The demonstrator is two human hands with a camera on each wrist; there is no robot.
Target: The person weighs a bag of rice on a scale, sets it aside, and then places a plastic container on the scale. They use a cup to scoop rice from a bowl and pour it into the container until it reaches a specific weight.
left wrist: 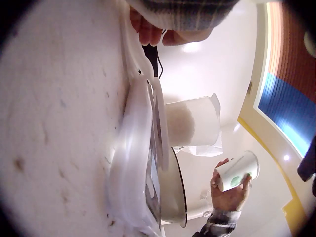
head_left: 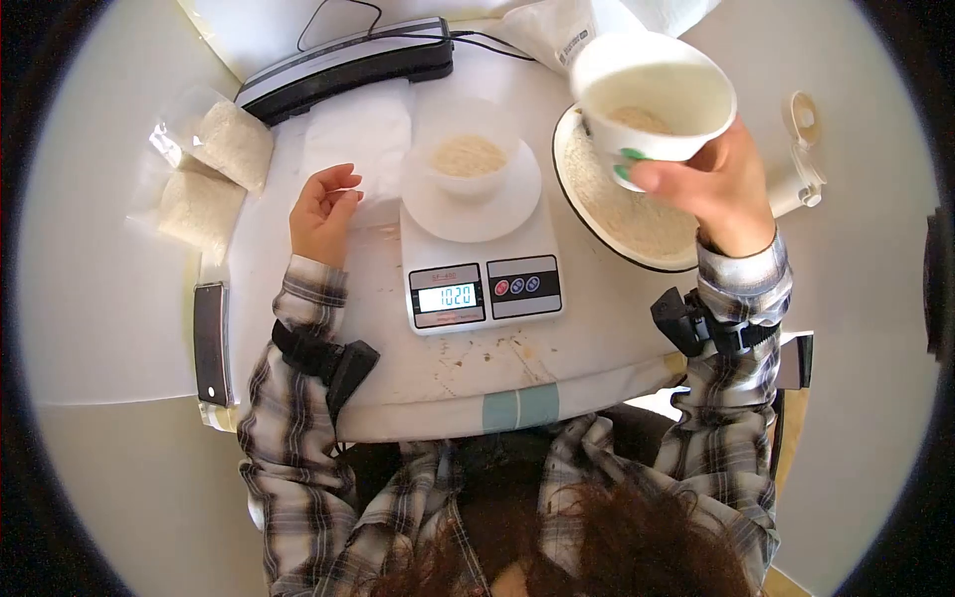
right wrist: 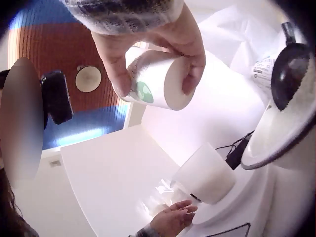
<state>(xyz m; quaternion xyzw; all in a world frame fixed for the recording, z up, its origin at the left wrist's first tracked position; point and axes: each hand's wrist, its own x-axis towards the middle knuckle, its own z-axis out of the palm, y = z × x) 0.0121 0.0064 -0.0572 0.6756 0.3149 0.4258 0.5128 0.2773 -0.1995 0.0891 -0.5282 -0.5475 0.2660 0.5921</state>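
Observation:
My right hand point(head_left: 721, 189) grips a white paper cup point(right wrist: 170, 84) with a green mark, held up over the basin's near side. Pale grain shows at the bottom of the cup in the head view. Below it, a white dark-rimmed basin point(head_left: 597, 224) holds more of this rice-like grain. A white kitchen scale point(head_left: 418, 244) reads 1020, and on its round plate stands a translucent tub point(left wrist: 205, 118) partly filled with grain. My left hand point(head_left: 323, 214) is left of the scale with its fingers loosely bent and nothing in them.
Two clear bags of grain point(head_left: 234, 144) lie at the left, above a phone point(head_left: 211, 343). A black-and-silver sealer-like device point(head_left: 348, 65) with a cable stands at the back, near white sheets point(head_left: 358, 134). A dark ladle-like thing point(right wrist: 291, 74) is by the basin.

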